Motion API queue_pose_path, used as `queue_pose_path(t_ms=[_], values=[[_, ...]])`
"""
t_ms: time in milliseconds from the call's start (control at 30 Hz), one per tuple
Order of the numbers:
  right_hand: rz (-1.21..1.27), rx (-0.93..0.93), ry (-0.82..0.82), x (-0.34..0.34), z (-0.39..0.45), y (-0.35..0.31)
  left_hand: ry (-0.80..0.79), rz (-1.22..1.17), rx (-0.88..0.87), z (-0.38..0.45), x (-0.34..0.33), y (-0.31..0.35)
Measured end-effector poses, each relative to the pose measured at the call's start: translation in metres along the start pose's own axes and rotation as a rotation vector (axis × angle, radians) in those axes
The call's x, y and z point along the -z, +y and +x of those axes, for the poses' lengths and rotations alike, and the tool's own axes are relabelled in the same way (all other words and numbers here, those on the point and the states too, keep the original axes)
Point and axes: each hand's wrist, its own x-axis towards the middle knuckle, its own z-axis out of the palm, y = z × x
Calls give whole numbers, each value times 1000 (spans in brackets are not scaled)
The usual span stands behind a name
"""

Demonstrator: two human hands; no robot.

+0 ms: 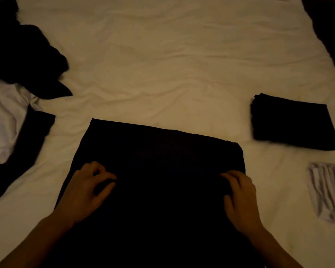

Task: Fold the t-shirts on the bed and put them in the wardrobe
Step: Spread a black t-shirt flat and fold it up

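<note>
We see both hands on the black t-shirt point(159, 171) spread at the lower centre of the frame: the left hand point(87, 188) pinches a bit of the cloth between thumb and curled fingers near the shirt's left edge, and the right hand point(240, 196) rests near the right edge with its fingers bent onto the fabric, though we cannot tell whether it grips a fold or only presses. The shirt lies flat on the bed point(162, 64), its long axis running from the bottom of the frame up toward the centre, its straight far edge slanting slightly down to the right. At the right of the frame lies a folded black garment point(294, 124), and just below it, apart from it, a folded white garment point(327, 192). At the left edge sits an unfolded heap of black clothes point(23, 55) overlapping a white garment point(4, 117).
</note>
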Motion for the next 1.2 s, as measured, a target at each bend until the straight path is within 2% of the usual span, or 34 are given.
queue_pose_path(t_ms=[100,200,300,400,467,600,667,800,900,1000,1067,1200], values=[[232,-314,157,11,11,-9,74,-104,85,5,11,10],[454,-604,130,18,49,-7,218,-76,234,32,25,-2],[465,-709,86,20,84,8,309,-176,494,72,35,-12],[499,-765,24,20,105,19,249,-398,786,108,36,-12],[574,-800,-9,22,115,21,225,-446,862,123,37,-14],[881,-882,-89,27,130,25,163,-443,932,138,38,-25],[952,-875,-127,31,137,24,166,-527,977,142,40,-32],[895,-797,-98,30,144,23,191,-721,921,144,44,-36],[869,-780,8,29,142,30,205,-753,831,137,44,-38],[958,-828,115,31,138,36,275,-822,815,133,43,-45],[993,-829,139,29,132,34,302,-830,820,130,40,-50],[894,-793,178,21,119,33,278,-830,783,121,35,-52]])
